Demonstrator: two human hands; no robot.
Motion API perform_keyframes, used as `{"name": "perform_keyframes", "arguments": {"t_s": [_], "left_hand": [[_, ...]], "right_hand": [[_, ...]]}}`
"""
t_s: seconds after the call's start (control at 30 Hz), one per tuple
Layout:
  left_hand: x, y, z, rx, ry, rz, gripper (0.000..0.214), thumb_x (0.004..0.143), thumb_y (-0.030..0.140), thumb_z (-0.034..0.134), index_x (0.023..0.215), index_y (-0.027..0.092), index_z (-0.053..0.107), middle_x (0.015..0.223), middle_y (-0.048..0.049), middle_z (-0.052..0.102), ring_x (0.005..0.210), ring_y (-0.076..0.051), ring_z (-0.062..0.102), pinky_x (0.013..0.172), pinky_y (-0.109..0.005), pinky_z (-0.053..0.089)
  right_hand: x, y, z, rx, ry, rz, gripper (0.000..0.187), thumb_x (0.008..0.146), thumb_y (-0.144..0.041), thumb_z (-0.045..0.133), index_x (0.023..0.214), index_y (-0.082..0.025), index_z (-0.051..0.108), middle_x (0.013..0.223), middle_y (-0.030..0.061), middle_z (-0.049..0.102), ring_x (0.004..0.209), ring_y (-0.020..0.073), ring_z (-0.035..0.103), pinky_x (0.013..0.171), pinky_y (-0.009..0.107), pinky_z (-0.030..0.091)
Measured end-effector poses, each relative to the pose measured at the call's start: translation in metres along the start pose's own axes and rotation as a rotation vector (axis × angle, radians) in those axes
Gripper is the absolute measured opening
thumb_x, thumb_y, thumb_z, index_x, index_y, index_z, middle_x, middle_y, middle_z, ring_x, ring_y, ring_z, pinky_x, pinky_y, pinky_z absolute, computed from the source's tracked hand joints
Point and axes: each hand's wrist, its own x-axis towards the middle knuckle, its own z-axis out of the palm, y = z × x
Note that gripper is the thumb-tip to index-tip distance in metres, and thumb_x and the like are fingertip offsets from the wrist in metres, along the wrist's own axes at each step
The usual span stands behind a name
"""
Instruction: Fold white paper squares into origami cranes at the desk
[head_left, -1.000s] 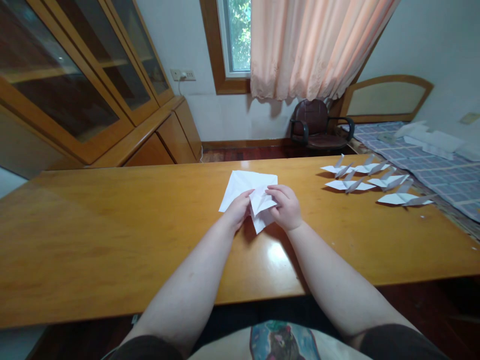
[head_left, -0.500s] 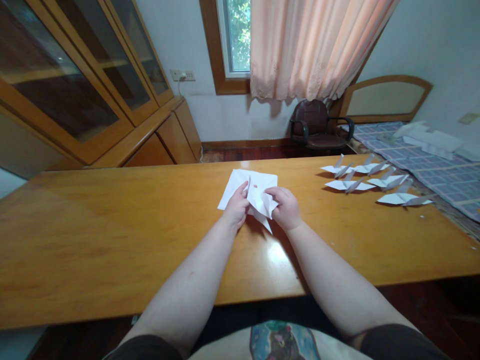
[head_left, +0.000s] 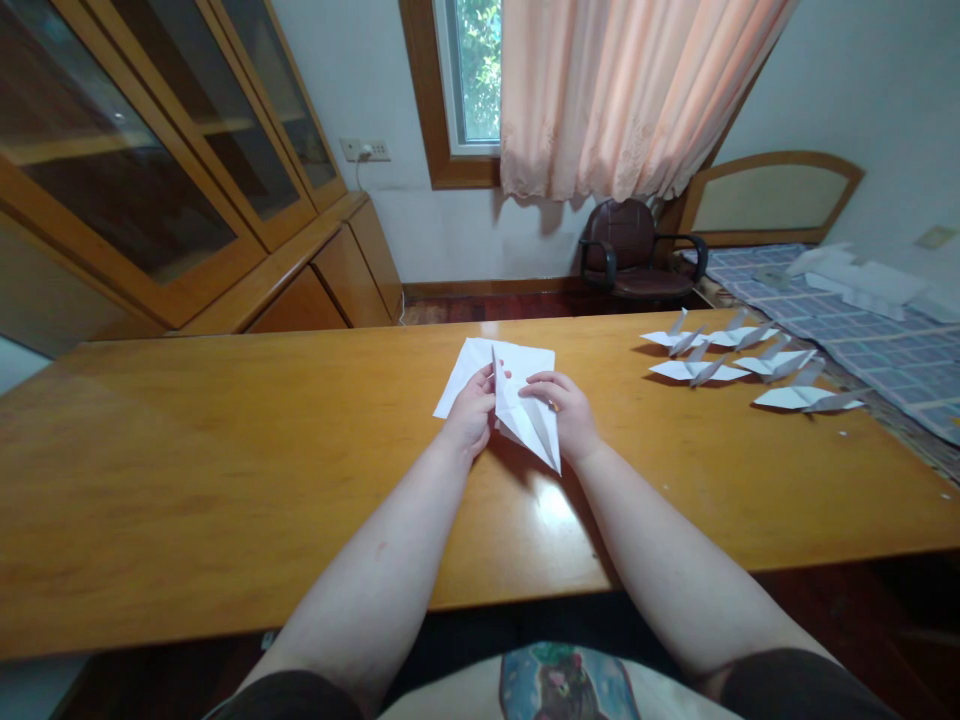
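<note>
A piece of white folded paper (head_left: 531,425), its creased point facing me and to the right, is held just over the table. My left hand (head_left: 471,412) grips its left edge, with fingertips showing past the fold. On the other side, my right hand (head_left: 571,412) is closed on the right edge, its fingers lying across the upper face and its thumb mostly hidden. Flat white paper (head_left: 454,380) lies on the table behind and under the folded piece, partly covered by it and by my left hand.
Several folded paper cranes (head_left: 701,371) stand at the right end of the wooden table (head_left: 225,470). Past the table's right edge is a bed (head_left: 847,300) with white paper on it. An office chair (head_left: 630,250) stands beyond the far edge, and glass-fronted cabinets (head_left: 225,150) line the left.
The lower part of the folded paper has opened into a broader, smoother point facing me. My right hand's fingers have moved slightly left over its face; my left hand stays nearly in place.
</note>
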Motion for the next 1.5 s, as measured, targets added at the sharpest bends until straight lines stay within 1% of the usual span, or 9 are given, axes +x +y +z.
{"name": "perform_keyframes", "arguments": {"t_s": [0.27, 0.43, 0.7, 0.97, 1.13, 1.23, 1.33, 1.4, 1.5], "left_hand": [[-0.002, -0.003, 0.001, 0.053, -0.012, -0.017, 0.046, 0.061, 0.014, 0.071, 0.106, 0.017, 0.061, 0.094, -0.0035, 0.067, 0.087, -0.018, 0.064, 0.084, -0.033, 0.050], [0.003, -0.007, -0.003, 0.064, -0.020, 0.096, 0.033, 0.067, 0.030, 0.073, 0.096, 0.016, 0.064, 0.097, -0.0055, 0.070, 0.089, -0.018, 0.064, 0.084, -0.031, 0.047], [0.001, -0.004, -0.007, 0.197, 0.056, 0.325, 0.032, 0.072, 0.041, 0.071, 0.093, 0.019, 0.060, 0.096, -0.0039, 0.070, 0.090, -0.018, 0.065, 0.082, -0.031, 0.049], [0.004, 0.005, -0.010, 0.014, 0.138, 0.350, 0.025, 0.076, 0.036, 0.065, 0.093, 0.019, 0.060, 0.091, -0.0025, 0.069, 0.084, -0.015, 0.065, 0.079, -0.028, 0.048], [0.010, 0.008, -0.016, -0.003, 0.262, 0.297, 0.026, 0.077, 0.034, 0.063, 0.097, 0.019, 0.055, 0.089, -0.0030, 0.067, 0.075, -0.012, 0.063, 0.070, -0.024, 0.048], [0.010, 0.005, -0.019, 0.129, 0.375, 0.314, 0.038, 0.080, 0.036, 0.062, 0.113, 0.023, 0.049, 0.116, -0.0079, 0.061, 0.094, -0.015, 0.063, 0.079, -0.027, 0.049], [0.007, 0.002, -0.019, 0.386, 0.419, 0.345, 0.055, 0.078, 0.037, 0.065, 0.126, 0.025, 0.041, 0.142, -0.0114, 0.041, 0.118, -0.020, 0.053, 0.095, -0.031, 0.044], [0.002, 0.000, -0.017, 0.564, 0.402, 0.329, 0.063, 0.075, 0.038, 0.069, 0.129, 0.024, 0.039, 0.147, -0.0129, 0.034, 0.126, -0.023, 0.047, 0.101, -0.035, 0.040], [-0.005, -0.005, -0.012, 0.765, 0.316, 0.211, 0.073, 0.069, 0.040, 0.074, 0.130, 0.018, 0.040, 0.144, -0.0174, 0.038, 0.132, -0.029, 0.040, 0.108, -0.041, 0.034]], "right_hand": [[0.004, 0.007, 0.000, 0.062, 0.030, 0.096, 0.010, 0.074, -0.032, 0.065, 0.078, -0.024, 0.070, 0.083, 0.0026, 0.068, 0.082, 0.0213, 0.062, 0.078, 0.035, 0.050], [0.003, 0.005, 0.000, 0.060, 0.084, 0.150, 0.013, 0.072, -0.035, 0.065, 0.077, -0.023, 0.068, 0.079, 0.0025, 0.067, 0.078, 0.0212, 0.061, 0.072, 0.034, 0.049], [0.003, -0.002, -0.003, 0.046, 0.184, 0.130, 0.016, 0.071, -0.039, 0.067, 0.069, -0.023, 0.063, 0.075, 0.0014, 0.064, 0.077, 0.0202, 0.059, 0.073, 0.033, 0.047], [0.003, 0.018, -0.003, -0.011, 0.285, 0.202, 0.012, 0.074, -0.028, 0.061, 0.067, -0.020, 0.064, 0.073, 0.0005, 0.062, 0.070, 0.0170, 0.056, 0.066, 0.029, 0.043], [0.003, 0.026, -0.003, -0.053, 0.255, 0.303, 0.018, 0.075, -0.034, 0.061, 0.069, -0.017, 0.066, 0.072, 0.0009, 0.064, 0.069, 0.0169, 0.057, 0.064, 0.028, 0.043], [0.003, 0.024, -0.005, -0.124, 0.242, 0.370, 0.027, 0.079, -0.040, 0.059, 0.066, -0.018, 0.065, 0.066, 0.0006, 0.062, 0.063, 0.0164, 0.056, 0.060, 0.027, 0.042], [0.004, 0.020, -0.010, -0.246, 0.236, 0.345, 0.024, 0.080, -0.036, 0.058, 0.066, -0.018, 0.068, 0.067, 0.0021, 0.064, 0.065, 0.0173, 0.058, 0.061, 0.028, 0.043], [0.004, 0.018, -0.013, -0.297, 0.228, 0.281, 0.017, 0.078, -0.027, 0.057, 0.075, -0.019, 0.072, 0.076, 0.0036, 0.068, 0.073, 0.0186, 0.061, 0.066, 0.030, 0.046], [0.003, 0.017, -0.014, -0.336, 0.196, 0.170, 0.029, 0.074, -0.015, 0.052, 0.093, -0.020, 0.074, 0.090, 0.0054, 0.072, 0.083, 0.0195, 0.063, 0.076, 0.031, 0.048]]}}
